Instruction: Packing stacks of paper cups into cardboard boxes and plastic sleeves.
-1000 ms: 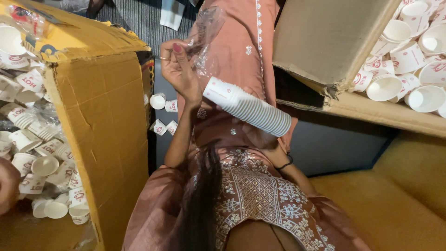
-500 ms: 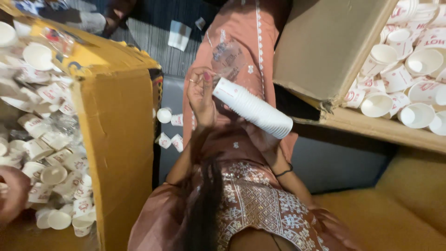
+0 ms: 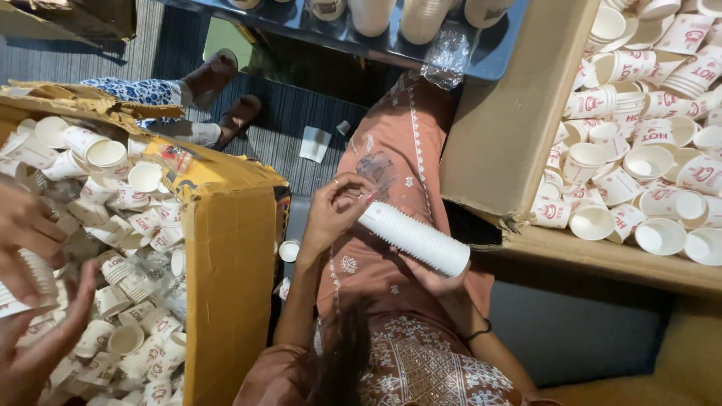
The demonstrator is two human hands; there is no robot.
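Observation:
A long stack of white paper cups (image 3: 417,239) lies slanted across my lap, over my salmon-coloured dress. My right hand (image 3: 435,280) cups the stack from below near its lower end. My left hand (image 3: 336,213) is at the stack's upper end, with its fingers pinching a crumpled clear plastic wrapper (image 3: 377,168) that stands up from that end.
An open cardboard box (image 3: 226,248) full of loose printed paper cups stands at my left; another person's hands (image 3: 26,233) work in it with a short cup stack. A second cup-filled box (image 3: 496,128) is at my right. A glass table (image 3: 391,45) and sandalled feet (image 3: 218,75) lie ahead.
The cup stack has come lower and further right across my lap. My left hand has shifted to its upper end and grips the wrapper. Another person's hands now show at the left box.

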